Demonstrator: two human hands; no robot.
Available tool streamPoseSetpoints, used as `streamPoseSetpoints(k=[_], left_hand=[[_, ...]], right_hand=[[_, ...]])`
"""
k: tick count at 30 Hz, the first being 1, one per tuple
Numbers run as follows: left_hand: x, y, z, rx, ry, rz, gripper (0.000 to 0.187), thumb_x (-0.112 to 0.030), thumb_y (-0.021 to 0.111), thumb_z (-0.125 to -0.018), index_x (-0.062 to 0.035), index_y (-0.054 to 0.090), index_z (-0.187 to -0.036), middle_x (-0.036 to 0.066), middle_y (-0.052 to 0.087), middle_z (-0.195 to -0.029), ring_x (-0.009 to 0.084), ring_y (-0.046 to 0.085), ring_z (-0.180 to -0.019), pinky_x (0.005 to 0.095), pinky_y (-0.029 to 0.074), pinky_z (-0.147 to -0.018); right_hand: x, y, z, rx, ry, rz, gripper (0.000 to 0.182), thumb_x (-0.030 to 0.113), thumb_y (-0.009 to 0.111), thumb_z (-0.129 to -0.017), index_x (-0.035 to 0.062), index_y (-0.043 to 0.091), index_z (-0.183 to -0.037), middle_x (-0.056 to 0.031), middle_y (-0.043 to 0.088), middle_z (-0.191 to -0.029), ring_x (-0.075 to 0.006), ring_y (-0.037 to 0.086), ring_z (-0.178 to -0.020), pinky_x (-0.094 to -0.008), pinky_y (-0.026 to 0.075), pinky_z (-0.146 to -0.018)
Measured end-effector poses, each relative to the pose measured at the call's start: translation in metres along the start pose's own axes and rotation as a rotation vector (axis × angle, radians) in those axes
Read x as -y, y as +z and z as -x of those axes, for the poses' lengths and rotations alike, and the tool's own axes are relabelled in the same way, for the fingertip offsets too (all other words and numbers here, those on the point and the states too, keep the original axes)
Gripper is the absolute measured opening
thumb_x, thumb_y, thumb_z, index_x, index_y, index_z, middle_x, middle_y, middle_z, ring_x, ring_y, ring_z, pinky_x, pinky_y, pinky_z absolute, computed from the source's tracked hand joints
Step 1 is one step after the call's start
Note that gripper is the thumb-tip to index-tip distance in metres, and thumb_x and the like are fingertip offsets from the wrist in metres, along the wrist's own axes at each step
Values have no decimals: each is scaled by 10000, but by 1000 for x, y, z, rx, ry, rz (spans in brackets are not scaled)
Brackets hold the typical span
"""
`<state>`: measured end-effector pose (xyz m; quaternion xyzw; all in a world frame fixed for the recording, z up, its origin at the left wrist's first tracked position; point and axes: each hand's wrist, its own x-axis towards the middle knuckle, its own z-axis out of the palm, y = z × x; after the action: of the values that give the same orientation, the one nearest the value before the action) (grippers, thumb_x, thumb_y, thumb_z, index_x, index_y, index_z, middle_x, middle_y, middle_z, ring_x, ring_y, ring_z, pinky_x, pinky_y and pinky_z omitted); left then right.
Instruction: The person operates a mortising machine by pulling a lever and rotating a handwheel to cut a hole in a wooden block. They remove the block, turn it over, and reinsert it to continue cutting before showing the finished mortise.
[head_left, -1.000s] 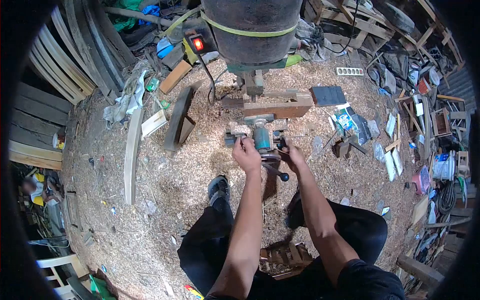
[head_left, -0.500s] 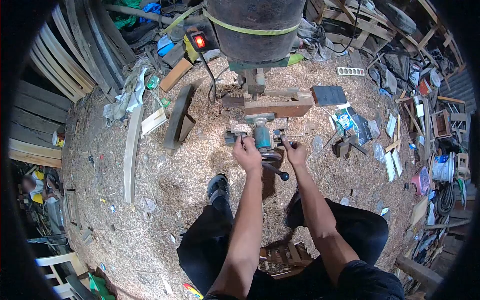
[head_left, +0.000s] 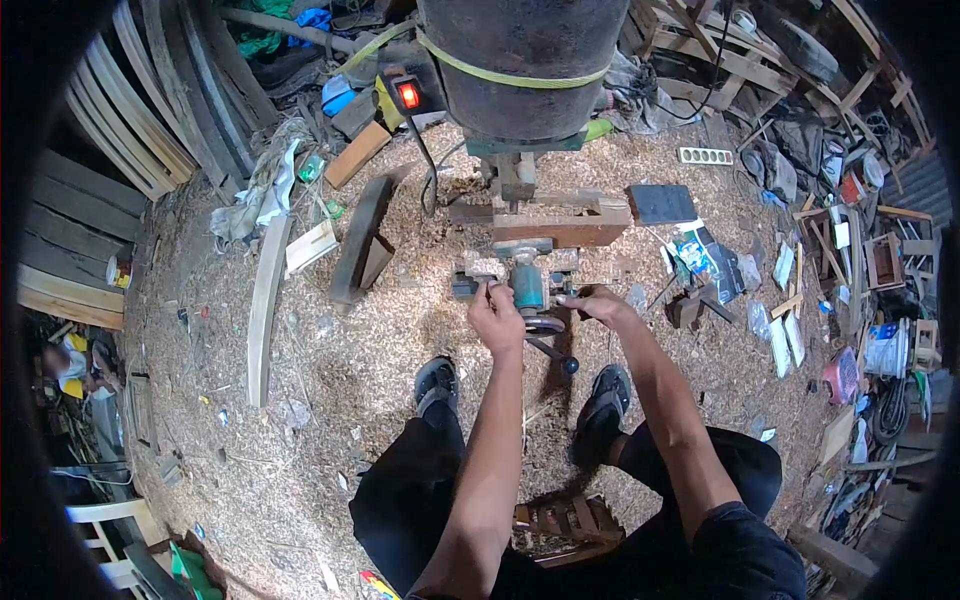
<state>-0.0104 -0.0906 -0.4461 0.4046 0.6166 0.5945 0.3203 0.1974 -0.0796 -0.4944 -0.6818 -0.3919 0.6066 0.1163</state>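
My left hand (head_left: 497, 318) is closed at the left side of a teal metal clamp (head_left: 527, 285) on a floor-standing machine; what its fingers grip is hidden. On the clamp's right side my right hand (head_left: 600, 307) pinches a small part I cannot make out. Beneath the clamp sit a handwheel (head_left: 545, 326) and a ball-ended lever (head_left: 570, 366), which neither hand holds. A wooden block (head_left: 565, 235) with a cut along its top lies against the clamp's far end. Above it hang the machine's tool head (head_left: 517, 180) and a large dark motor housing (head_left: 520, 85).
A lit red switch (head_left: 408, 95) is beside the motor. Wood shavings cover the floor. A dark beam (head_left: 362, 240) and a pale curved slat (head_left: 265, 310) lie left. To the right are a black board (head_left: 661, 204) and a power strip (head_left: 706, 156). A slatted wooden seat (head_left: 570, 525) is below me.
My right hand has turned, its wrist and elbow swinging outward to the right. My left hand stays at the same spot on the machine. The view has shifted slightly, showing more of my right foot.
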Motion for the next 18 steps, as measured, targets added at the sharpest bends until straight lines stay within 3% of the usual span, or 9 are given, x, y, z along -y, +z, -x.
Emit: streamPoseSetpoints(k=[1,4,7,9,11,14,15,18], left_hand=[[-1,-1,1,8,-23,-2,271,-139,478,-896,37,593,-725,107,598,-642,203,553,-592,333,441,-593],[-7,-1,1,24,-54,7,264,-117,471,-902,25,564,-700,70,573,-649,148,518,-598,287,424,-588],[-2,0,4,28,-43,32,265,-121,469,-902,24,560,-700,69,573,-646,144,515,-597,286,419,-580],[6,-1,1,41,-47,34,263,-117,466,-903,25,557,-701,69,575,-648,145,517,-599,290,420,-577],[0,0,1,32,-2,12,261,-108,459,-904,26,552,-700,67,575,-647,145,516,-598,291,419,-574],[-4,-3,3,36,-25,2,257,-98,453,-905,29,551,-703,68,577,-648,146,517,-599,290,422,-578],[-3,-2,2,45,-41,8,256,-95,452,-905,31,551,-705,69,578,-648,146,517,-600,290,423,-580],[2,1,1,16,21,25,254,-92,450,-903,33,553,-708,68,577,-647,144,515,-598,287,421,-576]], right_hand=[[-1,2,0,-45,-30,51,725,452,816,-734,-109,609,-1145,-218,652,-1146,-302,622,-1052,-371,470,-931],[-58,8,-65,-159,-53,107,822,505,813,-712,-116,575,-1195,-258,614,-1206,-338,586,-1133,-385,441,-983],[-31,15,-27,-315,-108,278,543,416,796,-776,-39,675,-1046,-136,689,-975,-212,631,-796,-337,508,-736],[-51,6,-48,-131,-76,14,780,501,800,-729,-124,583,-1144,-245,628,-1125,-315,601,-1021,-387,465,-907],[-54,-10,-53,-17,-93,-26,744,544,794,-716,-102,650,-1054,-239,675,-1037,-336,647,-968,-422,497,-858],[-8,-10,-13,37,-39,16,648,541,798,-714,-58,695,-938,-180,692,-905,-300,642,-807,-406,499,-752],[-2,-10,-15,14,-5,133,673,550,793,-703,-81,680,-909,-164,681,-876,-279,608,-757,-386,492,-731],[6,-5,-7,-135,38,341,663,538,771,-696,-99,678,-857,-200,690,-861,-327,639,-797,-387,497,-744]])
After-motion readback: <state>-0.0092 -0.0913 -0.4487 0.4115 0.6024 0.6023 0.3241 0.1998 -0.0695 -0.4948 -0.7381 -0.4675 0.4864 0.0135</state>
